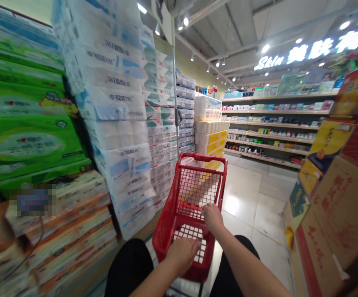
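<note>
A red plastic shopping basket (202, 158) with grid walls stands right in front of me, between my black-clad knees. Through its lattice bottom the pale floor shows, and no goods are visible inside. My left hand (182, 255) is over the near end of the basket, back up, its fingers bent together and partly hidden. Higher and to the right, my right hand (212, 218) is beside the basket's right wall with curled fingers. Whether either hand touches the basket, or has anything in it, cannot be made out.
Tall stacks of wrapped toilet rolls (119, 128) and green tissue packs (33, 140) line the left. Cardboard boxes (342, 222) are piled at right. A tiled floor (243, 185) leads to shelves (274, 113) of small goods. A thin metal pole (175, 82) rises behind the basket.
</note>
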Demonstrator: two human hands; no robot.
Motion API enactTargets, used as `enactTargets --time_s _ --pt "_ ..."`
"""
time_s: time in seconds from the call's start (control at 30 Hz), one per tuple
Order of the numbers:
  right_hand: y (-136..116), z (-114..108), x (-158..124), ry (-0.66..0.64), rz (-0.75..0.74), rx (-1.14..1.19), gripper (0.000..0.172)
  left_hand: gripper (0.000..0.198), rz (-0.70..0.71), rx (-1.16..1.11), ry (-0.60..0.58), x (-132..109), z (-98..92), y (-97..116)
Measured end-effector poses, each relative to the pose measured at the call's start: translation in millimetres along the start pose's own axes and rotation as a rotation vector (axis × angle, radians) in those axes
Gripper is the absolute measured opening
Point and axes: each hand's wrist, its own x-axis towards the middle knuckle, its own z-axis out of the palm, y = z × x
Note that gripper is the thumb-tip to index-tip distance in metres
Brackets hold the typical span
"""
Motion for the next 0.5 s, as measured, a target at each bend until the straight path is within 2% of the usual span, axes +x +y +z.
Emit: enactTargets --time_s 0.1,0.23,0.4,0.5 --pt "-3 -2 -5 -0.019 0.025 -0.013 0.020 0.063 0.038 0.043 -0.012 7 -6.3 -8" --pt "-15 1 -7 -0.042 0.087 0.052 0.023 0.064 -0.020 0.108 -0.049 21 -17.9 -31" --pt "-13 2 2 0.116 0.114 0.526 0.032 0.056 -0.138 0.228 -0.107 41 -35.9 -71" --pt "3 -7 3 0.235 0.149 0.621 0.036 0.046 -0.201 0.208 -0.054 48 -40.8 -76"
